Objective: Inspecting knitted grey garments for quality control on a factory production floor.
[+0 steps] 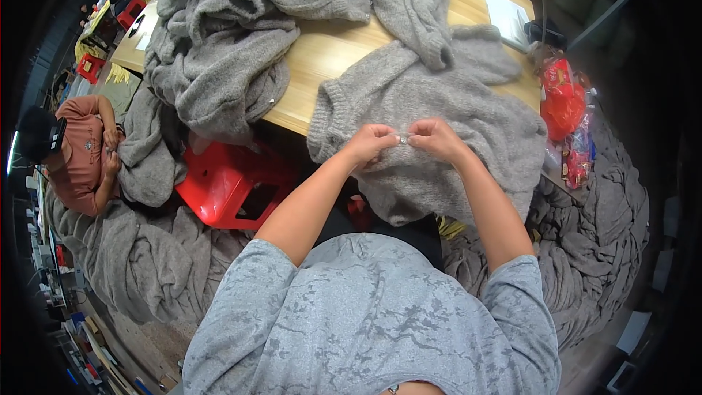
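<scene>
Pinching with thumb and finger, the left hand (371, 144) and the right hand (439, 139) meet nearly tip to tip, both clamped on one small shiny piece (403, 140). I cannot tell from where I stand what this piece is (it is very tiny, and the fingers cover part of it). Just beneath the hands is the grey knitted garment (468, 102); it lies partly on the wooden table (329, 51) and hangs over the near edge toward the person's lap. Its ribbed band (327, 113) is at nine o'clock from the hands.

Farther out, at eleven o'clock, a big heap of grey knitwear (227, 66) sits on the table, and at one o'clock is a white sheet (506, 16). Toward three o'clock, just beside the garment, I see a red plastic bag (563, 102). Between eight and nine o'clock stands a red stool (219, 183), lower than the table. On the floor side, more grey cloth (599, 249) is piled at four o'clock, and another pile (146, 263) at eight. At nine o'clock, well apart, a co-worker (80, 146) in a reddish shirt also handles grey fabric (150, 153).
</scene>
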The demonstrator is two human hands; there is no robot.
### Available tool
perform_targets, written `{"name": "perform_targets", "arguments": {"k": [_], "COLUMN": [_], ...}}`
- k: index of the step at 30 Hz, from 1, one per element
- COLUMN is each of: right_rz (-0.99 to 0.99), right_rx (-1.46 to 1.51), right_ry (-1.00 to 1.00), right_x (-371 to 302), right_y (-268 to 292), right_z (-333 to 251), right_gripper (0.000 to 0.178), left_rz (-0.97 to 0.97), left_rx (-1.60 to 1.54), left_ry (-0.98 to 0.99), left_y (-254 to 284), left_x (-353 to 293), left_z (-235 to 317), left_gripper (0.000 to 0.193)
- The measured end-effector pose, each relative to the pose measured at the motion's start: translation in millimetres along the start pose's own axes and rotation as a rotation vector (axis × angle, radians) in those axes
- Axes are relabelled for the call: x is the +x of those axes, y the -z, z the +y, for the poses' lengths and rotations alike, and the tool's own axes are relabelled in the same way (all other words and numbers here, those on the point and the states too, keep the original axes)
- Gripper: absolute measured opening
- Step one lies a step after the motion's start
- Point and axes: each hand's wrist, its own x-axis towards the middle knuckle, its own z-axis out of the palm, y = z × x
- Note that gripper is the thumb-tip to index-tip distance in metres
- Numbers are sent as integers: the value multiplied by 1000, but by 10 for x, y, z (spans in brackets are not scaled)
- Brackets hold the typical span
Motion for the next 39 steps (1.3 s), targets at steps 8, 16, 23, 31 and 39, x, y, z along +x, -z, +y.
{"name": "perform_targets", "arguments": {"k": [8,16,23,31,39], "right_rz": [43,230,201,100,78], "right_rx": [197,-296,-171,-109,-208], "right_ry": [43,25,124,-30,3], "right_x": [-52,-21,-122,-175,-197], "right_y": [-78,-199,-240,-227,-233], "right_z": [23,-61,-15,-110,-131], "right_gripper": [7,15,15,20,17], "left_rz": [-46,-84,-90,-105,-113], "left_rx": [104,-4,4,29,100], "left_ry": [-131,-44,-55,-4,31], "left_y": [72,114,100,110,121], "left_x": [86,-18,-31,-6,34], "left_z": [-78,-41,-30,-1,-35], "left_gripper": [13,14,8,8,7]}}
